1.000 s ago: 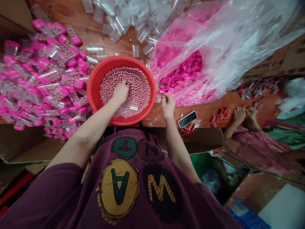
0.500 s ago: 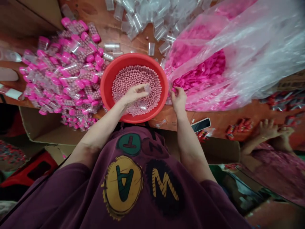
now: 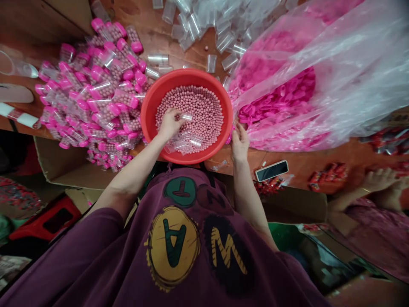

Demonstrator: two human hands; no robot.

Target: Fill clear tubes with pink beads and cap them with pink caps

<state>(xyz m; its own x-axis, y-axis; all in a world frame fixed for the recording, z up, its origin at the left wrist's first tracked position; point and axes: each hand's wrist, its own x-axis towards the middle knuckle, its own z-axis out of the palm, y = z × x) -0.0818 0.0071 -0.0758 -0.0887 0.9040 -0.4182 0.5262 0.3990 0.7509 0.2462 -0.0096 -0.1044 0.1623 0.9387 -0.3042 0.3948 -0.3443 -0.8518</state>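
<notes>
A small clear plastic tube [image 3: 186, 116] lies pinched in the fingertips of the left hand [image 3: 168, 123], held low over the heap of small pale-pink round beads [image 3: 204, 108] inside the round red plastic basin [image 3: 148, 111]. It looks very light, stiff and thin-walled, slick to the touch and likely to crack or pop away if squeezed hard, so the safest hold is across its middle with finger and thumb. A few more empty tubes [image 3: 183, 143] rest on the beads at the basin's near side. The right hand [image 3: 239, 143] sits just beside the basin's right rim with its grip curled loosely on something small and pink; what exactly I cannot tell. Beside it a large clear plastic bag of bright pink caps [image 3: 281, 91] sprawls over the wooden bench [image 3: 159, 36]. Left of the basin lies a pile of filled, pink-capped tubes [image 3: 96, 98]; beyond it, loose empty tubes [image 3: 204, 21]. A dark phone [image 3: 271, 170] lies near the bench edge, and another person's hand [image 3: 377, 179] works far right.
</notes>
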